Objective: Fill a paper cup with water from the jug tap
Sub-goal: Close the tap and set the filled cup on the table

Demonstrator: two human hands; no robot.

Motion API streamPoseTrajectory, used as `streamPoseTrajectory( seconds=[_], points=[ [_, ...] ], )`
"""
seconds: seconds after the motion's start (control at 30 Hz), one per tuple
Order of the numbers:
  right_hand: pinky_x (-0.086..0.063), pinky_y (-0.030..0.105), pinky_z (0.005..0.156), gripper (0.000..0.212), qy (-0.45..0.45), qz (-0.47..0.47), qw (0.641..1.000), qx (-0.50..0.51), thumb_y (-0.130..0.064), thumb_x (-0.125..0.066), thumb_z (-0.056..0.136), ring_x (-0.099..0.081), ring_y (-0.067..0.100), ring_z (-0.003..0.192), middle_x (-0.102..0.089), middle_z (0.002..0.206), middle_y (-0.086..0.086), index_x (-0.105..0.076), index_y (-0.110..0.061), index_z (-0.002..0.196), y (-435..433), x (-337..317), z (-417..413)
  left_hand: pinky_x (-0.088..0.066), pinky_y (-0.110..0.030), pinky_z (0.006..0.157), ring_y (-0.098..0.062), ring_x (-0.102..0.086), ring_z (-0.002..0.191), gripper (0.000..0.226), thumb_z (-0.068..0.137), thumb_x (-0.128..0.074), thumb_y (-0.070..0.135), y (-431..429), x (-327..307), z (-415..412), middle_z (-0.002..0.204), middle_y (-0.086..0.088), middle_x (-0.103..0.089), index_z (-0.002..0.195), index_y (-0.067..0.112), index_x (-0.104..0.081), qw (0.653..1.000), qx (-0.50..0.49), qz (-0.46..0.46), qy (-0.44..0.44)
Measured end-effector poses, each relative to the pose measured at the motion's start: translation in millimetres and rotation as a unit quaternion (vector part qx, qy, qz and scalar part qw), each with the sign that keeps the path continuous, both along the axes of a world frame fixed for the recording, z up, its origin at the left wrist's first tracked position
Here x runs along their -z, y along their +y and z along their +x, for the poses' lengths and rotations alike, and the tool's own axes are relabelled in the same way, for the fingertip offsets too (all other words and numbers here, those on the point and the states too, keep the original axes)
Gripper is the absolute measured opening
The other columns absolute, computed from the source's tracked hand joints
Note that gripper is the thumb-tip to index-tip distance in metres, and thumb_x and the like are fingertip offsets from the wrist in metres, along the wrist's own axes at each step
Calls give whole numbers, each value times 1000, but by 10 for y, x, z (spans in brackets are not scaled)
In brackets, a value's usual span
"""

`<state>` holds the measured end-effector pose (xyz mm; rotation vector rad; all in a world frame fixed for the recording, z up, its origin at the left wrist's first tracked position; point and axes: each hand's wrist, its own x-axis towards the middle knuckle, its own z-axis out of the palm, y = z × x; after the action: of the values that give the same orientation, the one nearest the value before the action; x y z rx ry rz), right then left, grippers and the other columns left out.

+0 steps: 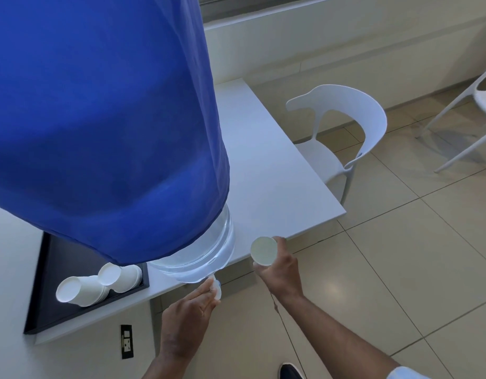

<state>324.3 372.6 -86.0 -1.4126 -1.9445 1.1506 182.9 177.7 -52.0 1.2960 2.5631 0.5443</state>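
Observation:
A large water jug (209, 255) under a blue cloth cover (99, 119) stands at the front edge of a white table (263, 165). Its small white tap (216, 288) sticks out below the clear base. My left hand (189, 310) reaches up with the fingertips on the tap. To the right of the tap my right hand (280, 266) holds a white paper cup (263, 250) upright, its mouth facing the camera. The cup is beside the tap, not under it. I cannot tell whether there is water in the cup.
A black tray (50, 296) on the left counter holds two lying stacks of paper cups (83, 291). A white chair (343, 138) stands against the table's right side. A wall socket (127, 341) sits below the counter. Tiled floor lies to the right.

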Motion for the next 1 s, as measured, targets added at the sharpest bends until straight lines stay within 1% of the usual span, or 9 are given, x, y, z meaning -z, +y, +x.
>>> streamPoseTrajectory(
  seconds=[0.17,0.3,0.37,0.43,0.6,0.7,0.77,0.93,1.0],
  points=[
    [-47,25,77,69,21,15,1000,1,-18,-93,73,-62,20,89,-65,102,-4,-54,-17,130,308,-182,-170,-58,-22,77,10,-68,116,41,94,-74,48,-1,-19,9,139,55,-50,129,64,-58,1000,-4,-1,-13],
    [-52,31,80,72,8,21,1000,-4,-19,-92,74,-64,25,95,-70,111,5,-52,-15,132,544,-229,-296,-56,-19,78,15,-64,119,41,97,-68,51,-14,-39,7,139,60,-43,131,65,-50,1000,0,-6,-13],
    [-58,40,87,71,-11,20,1000,-10,-23,-91,75,-68,32,100,-72,113,8,-51,-15,133,636,-211,-332,-52,-16,76,17,-61,121,44,96,-70,50,-12,-50,9,139,60,-43,132,66,-51,1000,-1,-6,-16],
    [-55,47,98,70,-35,19,999,-12,-26,-90,75,-69,35,102,-72,109,6,-51,-16,133,706,-171,-355,-51,-15,74,17,-61,121,44,94,-74,47,-3,-64,11,138,58,-46,130,65,-56,1000,-7,-6,-22],
    [-40,44,99,68,-80,15,997,-11,-32,-87,76,-68,35,101,-72,105,6,-50,-17,132,794,-38,-386,-52,-16,72,15,-63,118,46,91,-81,43,0,-67,25,136,56,-48,128,62,-61,999,-21,-2,-34],
    [-38,42,95,69,-91,10,996,-13,-33,-87,76,-67,34,102,-72,106,8,-50,-18,132,825,31,-387,-42,-6,70,19,-56,121,50,89,-83,43,3,-63,30,132,60,-45,127,65,-59,999,-31,0,-39],
    [-36,41,93,69,-98,7,995,-21,-33,-87,75,-65,34,103,-68,104,6,-50,-19,131,840,62,-378,-37,-3,69,18,-60,117,48,88,-84,44,6,-57,28,133,58,-48,125,65,-61,999,-33,-7,-34],
    [-33,38,91,70,-102,-9,994,-32,-33,-86,76,-64,33,106,-64,104,4,-49,-20,133,873,101,-351,-45,-10,64,13,-67,108,47,84,-88,42,2,-58,25,134,50,-57,121,62,-66,999,-23,-11,-38],
    [-34,39,92,71,-100,-13,994,-38,-33,-86,76,-64,33,107,-66,106,5,-48,-21,135,884,99,-340,-41,-6,63,13,-67,108,48,81,-90,40,4,-55,33,133,47,-59,119,61,-68,999,-24,-8,-37]
  ],
)
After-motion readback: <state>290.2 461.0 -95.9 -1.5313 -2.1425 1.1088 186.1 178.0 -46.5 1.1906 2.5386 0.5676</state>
